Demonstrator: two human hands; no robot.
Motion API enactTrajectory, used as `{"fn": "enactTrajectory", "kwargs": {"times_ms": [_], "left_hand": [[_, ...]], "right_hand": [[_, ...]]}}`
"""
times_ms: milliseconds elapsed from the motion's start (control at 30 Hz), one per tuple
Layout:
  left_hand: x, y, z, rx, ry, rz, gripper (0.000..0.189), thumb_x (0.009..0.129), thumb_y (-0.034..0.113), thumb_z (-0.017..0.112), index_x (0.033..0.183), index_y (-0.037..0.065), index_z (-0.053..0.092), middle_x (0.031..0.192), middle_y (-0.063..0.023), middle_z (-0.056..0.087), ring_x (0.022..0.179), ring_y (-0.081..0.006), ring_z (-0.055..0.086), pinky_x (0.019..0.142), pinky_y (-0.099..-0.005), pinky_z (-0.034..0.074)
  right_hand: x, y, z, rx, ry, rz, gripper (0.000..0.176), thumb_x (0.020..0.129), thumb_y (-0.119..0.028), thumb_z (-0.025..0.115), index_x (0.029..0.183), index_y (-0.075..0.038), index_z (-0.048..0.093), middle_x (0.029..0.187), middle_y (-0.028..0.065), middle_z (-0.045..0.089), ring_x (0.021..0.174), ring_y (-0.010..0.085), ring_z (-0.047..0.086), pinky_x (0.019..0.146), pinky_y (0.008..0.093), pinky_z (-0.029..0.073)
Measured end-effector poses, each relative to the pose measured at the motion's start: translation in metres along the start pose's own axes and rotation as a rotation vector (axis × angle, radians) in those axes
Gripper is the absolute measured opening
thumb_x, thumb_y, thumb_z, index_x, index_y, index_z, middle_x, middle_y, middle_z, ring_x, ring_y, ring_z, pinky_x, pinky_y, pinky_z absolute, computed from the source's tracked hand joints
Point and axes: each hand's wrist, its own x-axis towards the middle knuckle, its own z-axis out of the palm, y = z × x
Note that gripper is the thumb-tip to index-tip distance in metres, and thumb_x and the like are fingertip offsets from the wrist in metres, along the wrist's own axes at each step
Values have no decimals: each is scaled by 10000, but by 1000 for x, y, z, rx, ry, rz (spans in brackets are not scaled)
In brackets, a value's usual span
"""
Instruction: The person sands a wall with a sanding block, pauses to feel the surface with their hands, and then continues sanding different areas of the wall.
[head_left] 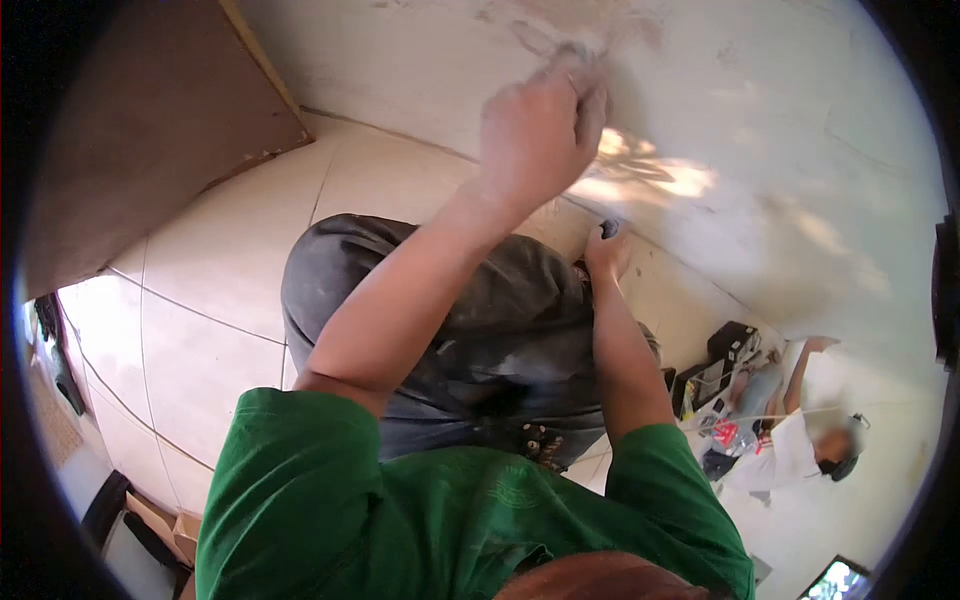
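Note:
My left hand [540,130] is raised to the pale wall [760,130], its fingers closed and pressed near the surface. Something greyish shows at its fingertips, too blurred to name. Around that spot the wall has reddish-brown smudges and a scraped patch. Lower down, my right hand [608,255] is by my knee, close to the foot of the wall. Its fingers curl round a small dark object [609,229], mostly hidden, whose kind I cannot make out. My dusty dark trousers [500,310] are between my arms, with the legs folded on the floor.
A brown wooden panel [150,120] stands at the upper left above the tiled floor [220,260]. A cable [130,405] crosses the tiles. At the right, another person [795,445] in a white shirt reaches to the wall, near a black box [733,342]. A lit screen [838,580] shows lower right.

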Motion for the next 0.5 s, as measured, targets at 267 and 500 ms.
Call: {"fn": "enactTrajectory", "kwargs": {"times_ms": [267,500], "left_hand": [[-12,-4,5,171,-151,-45,174,914,200,532,992,51,577,750,-166,633,642,-363,636,568,-450,508],[-5,-4,-1,173,-161,-90,189,900,195,533,1012,46,564,726,-159,638,639,-373,634,570,-465,508]], "right_hand": [[6,10,14,-41,21,-17,514,821,-351,590,1247,-70,527,1146,265,603,1058,444,573,917,517,445],[5,9,11,23,-2,-39,508,808,-349,595,1236,-84,520,1115,254,609,1032,440,578,902,519,451]]}}
